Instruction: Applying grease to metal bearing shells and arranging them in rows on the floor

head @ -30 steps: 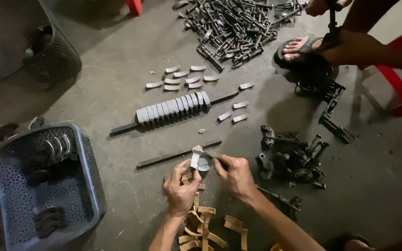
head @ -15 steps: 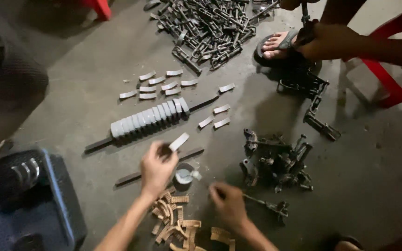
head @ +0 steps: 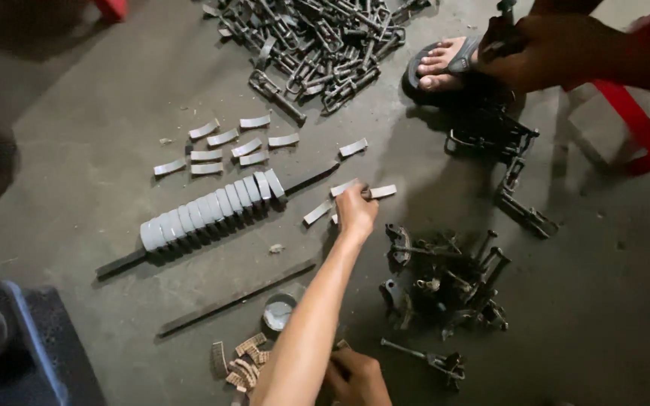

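Head view, concrete floor [head: 77,113].

Left hand [head: 355,212]: extended forward on an outstretched arm; the fingers are closed down over a small pale grey curved metal plate [head: 344,187] lying on the floor. Whether the plate is gripped or only touched cannot be told. Two like plates are set just beside the hand, one to its right [head: 382,192] and one to its left [head: 317,213].

Right hand [head: 359,376]: held low near the lower edge of the frame, fingers curled; whether anything is held cannot be told. A heap of small tan ridged pieces [head: 238,361] is found just left of it.

A long dark metal bar threaded with a row of grey curved plates [head: 208,210] is laid left of the left hand. A second bare dark bar [head: 235,299] is laid below it, with a small round tin [head: 278,311] at its near end.

Loose grey plates [head: 223,146] are spread beyond the loaded bar.

A cluster of dark metal fittings [head: 445,282] is placed right of the left arm. A large pile of dark chain links [head: 317,37] is seen at the top.

Another person's sandalled foot [head: 445,62] is set on the floor at upper right.
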